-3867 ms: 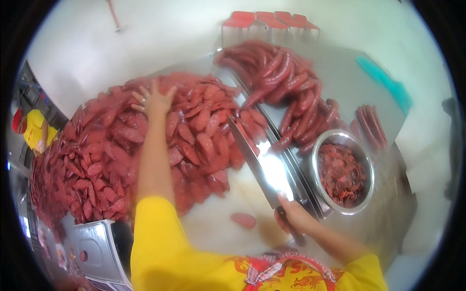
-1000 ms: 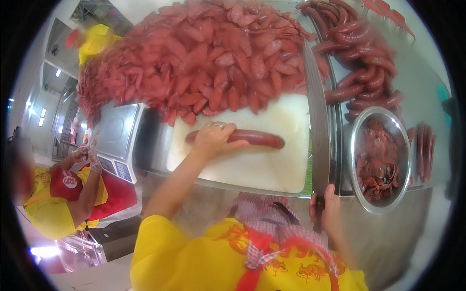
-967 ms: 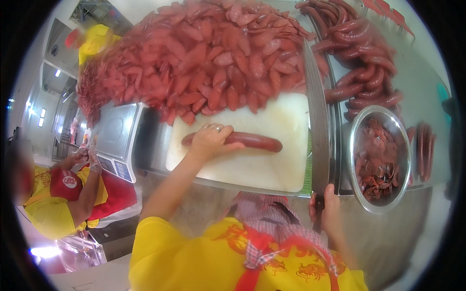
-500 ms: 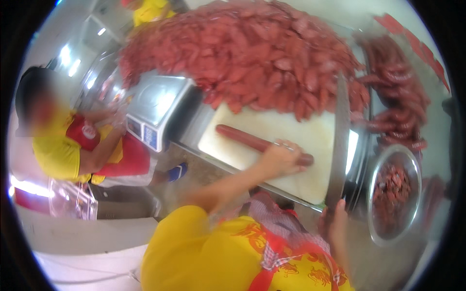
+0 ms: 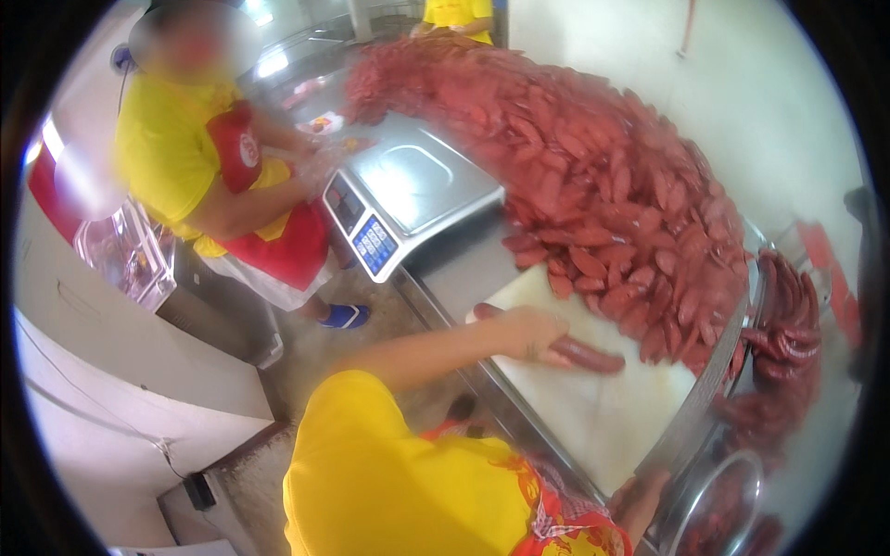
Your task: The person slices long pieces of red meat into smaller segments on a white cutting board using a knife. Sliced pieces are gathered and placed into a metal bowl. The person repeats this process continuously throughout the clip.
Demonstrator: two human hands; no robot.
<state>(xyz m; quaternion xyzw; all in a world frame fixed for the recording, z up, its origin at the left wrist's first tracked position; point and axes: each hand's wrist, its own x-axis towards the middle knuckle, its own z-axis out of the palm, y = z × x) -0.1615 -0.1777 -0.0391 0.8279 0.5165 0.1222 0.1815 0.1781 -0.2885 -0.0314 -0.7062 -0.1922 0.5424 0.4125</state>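
My left hand is closed over the middle of a long dark-red sausage, whose two ends stick out on either side. Under it lies a white cutting board. At the board's right edge, my right hand grips the handle of a long, wide-bladed knife. The blade points away from me, beside the board. Right behind the board, a large heap of oval red sausage slices spreads along the metal table.
A silver scale stands left of the heap. Whole sausages are piled at the right, above a metal bowl. A co-worker in a yellow shirt stands at the left; another person is at the far end.
The view has swung, so the table sits more slanted. My left hand now covers the sausage's middle instead of lying near its right end. The knife stays in my right hand.
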